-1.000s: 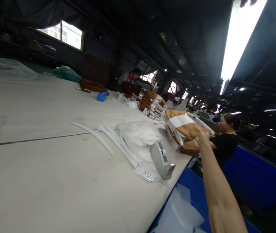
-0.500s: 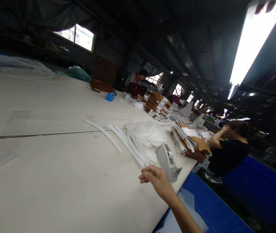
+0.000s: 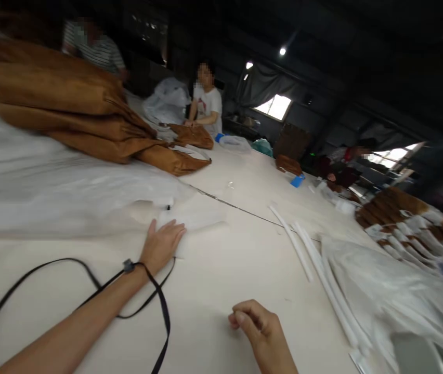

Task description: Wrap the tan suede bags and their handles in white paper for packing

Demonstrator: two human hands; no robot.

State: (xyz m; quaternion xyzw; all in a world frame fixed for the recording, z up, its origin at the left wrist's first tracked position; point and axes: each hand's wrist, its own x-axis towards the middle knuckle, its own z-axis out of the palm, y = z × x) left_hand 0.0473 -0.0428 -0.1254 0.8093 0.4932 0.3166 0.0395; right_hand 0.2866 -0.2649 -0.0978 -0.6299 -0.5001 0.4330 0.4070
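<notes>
My left hand (image 3: 162,244) lies with spread fingers at the edge of a clear plastic bag (image 3: 202,218) on the pale table. A black strap (image 3: 85,265) loops around that forearm. To the right, my right hand (image 3: 262,327) is over the table with its fingers curled and the thumb against them; whether something small is between them cannot be made out. White foam tubes (image 3: 325,280) lie to the right of it. Plastic sheeting (image 3: 69,192) spreads at the left, with brown garments (image 3: 69,98) stacked on it.
More plastic (image 3: 393,275) and a blurred grey tape dispenser (image 3: 416,353) are at the right, near a stack of brown items (image 3: 404,213). A blue object (image 3: 297,180) sits farther back. Several people are across the table.
The view has swung left, bringing my left hand and the brown garments into sight. My right hand is now left of the foam tubes, away from the grey dispenser.
</notes>
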